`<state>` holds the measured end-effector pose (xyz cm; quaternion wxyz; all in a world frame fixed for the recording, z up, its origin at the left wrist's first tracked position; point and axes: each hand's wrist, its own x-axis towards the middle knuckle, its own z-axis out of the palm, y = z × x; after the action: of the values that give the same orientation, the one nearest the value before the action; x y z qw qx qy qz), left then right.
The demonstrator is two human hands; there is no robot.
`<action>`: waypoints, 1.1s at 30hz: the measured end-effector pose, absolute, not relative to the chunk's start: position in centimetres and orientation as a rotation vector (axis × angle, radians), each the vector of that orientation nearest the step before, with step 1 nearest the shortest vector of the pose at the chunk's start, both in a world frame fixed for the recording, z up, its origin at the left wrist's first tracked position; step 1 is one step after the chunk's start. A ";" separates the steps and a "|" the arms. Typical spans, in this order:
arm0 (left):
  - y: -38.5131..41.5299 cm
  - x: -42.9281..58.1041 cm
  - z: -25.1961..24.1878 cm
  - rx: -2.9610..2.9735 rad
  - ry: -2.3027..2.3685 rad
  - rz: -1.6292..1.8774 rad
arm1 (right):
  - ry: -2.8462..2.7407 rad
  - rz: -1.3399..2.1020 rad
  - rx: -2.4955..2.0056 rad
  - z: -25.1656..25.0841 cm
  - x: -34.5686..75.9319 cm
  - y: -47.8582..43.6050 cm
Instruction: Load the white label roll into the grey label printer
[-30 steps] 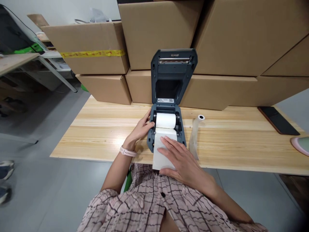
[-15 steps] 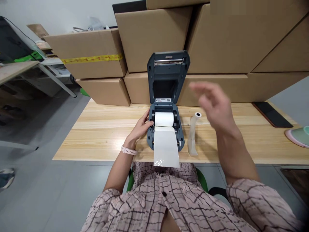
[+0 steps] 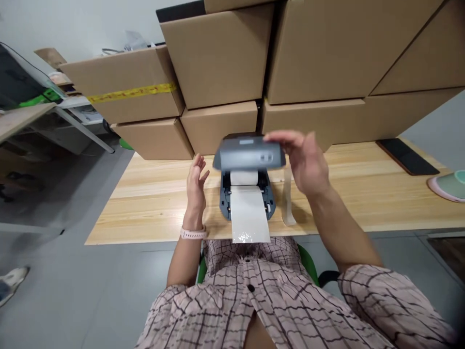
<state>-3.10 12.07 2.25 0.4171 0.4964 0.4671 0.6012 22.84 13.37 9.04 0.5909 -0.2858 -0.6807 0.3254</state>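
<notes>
A grey label printer (image 3: 227,206) sits at the near edge of the wooden table (image 3: 152,203). Its lid (image 3: 249,153) hangs half lowered over a white paper roll (image 3: 243,178). A strip of label paper (image 3: 250,215) runs out of the front and over the table edge. My right hand (image 3: 307,160) rests on the lid's right side, fingers curved over its top. My left hand (image 3: 195,186) hovers just left of the printer, fingers straight and apart, holding nothing. A pale wristband circles my left wrist.
Stacked cardboard boxes (image 3: 218,63) wall off the back of the table. An empty label-backing strip (image 3: 288,203) lies right of the printer. A dark phone (image 3: 407,156) and a pale green dish (image 3: 450,184) lie at the far right. Another desk stands to the left.
My right hand left the paper strip, rose to the upright lid and swung it down to half closed. My left hand came off the printer's side and opened.
</notes>
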 end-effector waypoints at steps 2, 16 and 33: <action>10.2 -2.3 2.8 1.305 1.146 1.487 | -1.750 0.652 -0.734 7.3 22.9 10.1; 5.7 0.8 -0.4 1.237 1.179 1.212 | -1.756 0.487 -0.990 1.3 21.0 5.4; -1.5 0.0 -0.3 1.129 1.313 0.955 | -1.647 0.357 -0.866 -0.1 19.8 6.3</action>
<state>0.00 -1.51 -0.27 0.5497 0.4771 0.5546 0.4033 19.75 6.28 -0.13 0.5839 -0.3712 -0.7056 0.1528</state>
